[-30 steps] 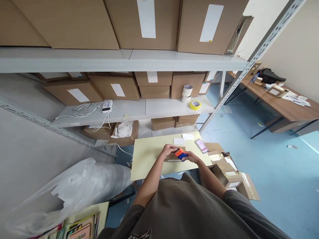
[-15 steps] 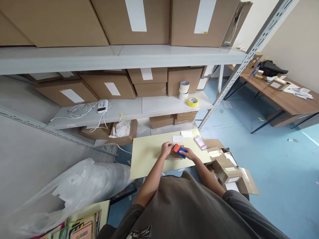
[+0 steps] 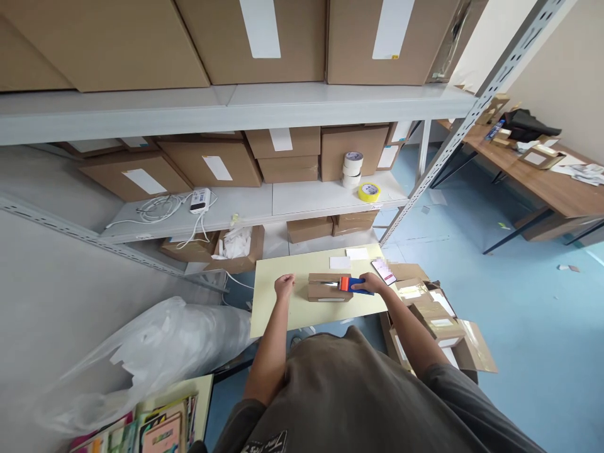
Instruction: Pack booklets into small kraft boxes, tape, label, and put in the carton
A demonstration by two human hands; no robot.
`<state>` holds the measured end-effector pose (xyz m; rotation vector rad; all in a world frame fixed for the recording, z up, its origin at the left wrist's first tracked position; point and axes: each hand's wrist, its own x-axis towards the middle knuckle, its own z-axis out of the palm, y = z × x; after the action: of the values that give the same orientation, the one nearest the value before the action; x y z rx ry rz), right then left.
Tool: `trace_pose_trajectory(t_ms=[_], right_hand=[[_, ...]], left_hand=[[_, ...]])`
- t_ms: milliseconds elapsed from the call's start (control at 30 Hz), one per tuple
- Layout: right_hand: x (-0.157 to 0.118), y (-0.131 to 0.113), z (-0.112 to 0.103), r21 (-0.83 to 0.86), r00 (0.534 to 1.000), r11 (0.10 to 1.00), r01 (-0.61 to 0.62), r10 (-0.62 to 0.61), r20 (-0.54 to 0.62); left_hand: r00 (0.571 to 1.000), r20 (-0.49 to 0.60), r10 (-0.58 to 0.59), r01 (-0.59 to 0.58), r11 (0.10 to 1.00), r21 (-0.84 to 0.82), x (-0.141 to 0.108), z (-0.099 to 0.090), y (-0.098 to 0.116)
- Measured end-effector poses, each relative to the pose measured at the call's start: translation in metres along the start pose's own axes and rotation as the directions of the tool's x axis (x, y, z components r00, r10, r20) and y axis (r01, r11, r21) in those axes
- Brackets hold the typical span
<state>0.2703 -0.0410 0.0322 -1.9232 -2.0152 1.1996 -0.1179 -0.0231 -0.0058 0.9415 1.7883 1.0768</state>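
A small cardboard box (image 3: 317, 292) lies on the pale yellow table (image 3: 268, 314), a slit showing along its top. My right hand (image 3: 374, 283) grips a blue tape dispenser (image 3: 357, 285), whose orange end rests over the right part of the box. A shiny strip shows on the box's top just left of that orange end. Left of the box, my left hand (image 3: 284, 286) is closed and apart from it; whatever it may hold is too small to make out. Two white paper slips (image 3: 340, 262) lie behind the box, and a phone (image 3: 384, 270) lies near the table's right edge.
Ahead stands a metal shelf (image 3: 306, 207) with cardboard boxes, white tape rolls (image 3: 352, 170), a yellow tape roll (image 3: 369, 192) and a white power strip (image 3: 200, 200). Open cartons (image 3: 436, 321) crowd the table's right side. At left sits a plastic bag (image 3: 189, 340).
My hands have moved apart: the left went left off the box, the right went right with the tape dispenser. The dispenser has turned nearly level, and the box top now shows.
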Motion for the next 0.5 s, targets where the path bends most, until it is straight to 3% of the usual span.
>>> trace_pose_trajectory(t_ms=[133,233,367,500], right_hand=[[0.005,-0.004,0.01,-0.011,0.999,0.999,-0.039,0.039,0.03],[0.001,-0.007,0.014,-0.002,0.998,0.999,-0.053,0.053,0.045],[-0.008,-0.012,0.001,-0.016,0.998,0.998,-0.066,0.066,0.007],[-0.008,-0.028,-0.013,-0.003,0.999,0.999,-0.039,0.039,-0.033]], left_hand=[[0.996,-0.062,-0.069,0.065,0.996,-0.064,0.001,-0.01,-0.014],[0.997,-0.039,-0.06,0.056,0.995,-0.085,0.0,-0.011,-0.019],[1.0,0.012,-0.01,0.012,0.989,-0.144,0.002,-0.014,-0.021],[0.999,-0.045,-0.004,-0.006,0.973,-0.23,0.009,-0.021,-0.02]])
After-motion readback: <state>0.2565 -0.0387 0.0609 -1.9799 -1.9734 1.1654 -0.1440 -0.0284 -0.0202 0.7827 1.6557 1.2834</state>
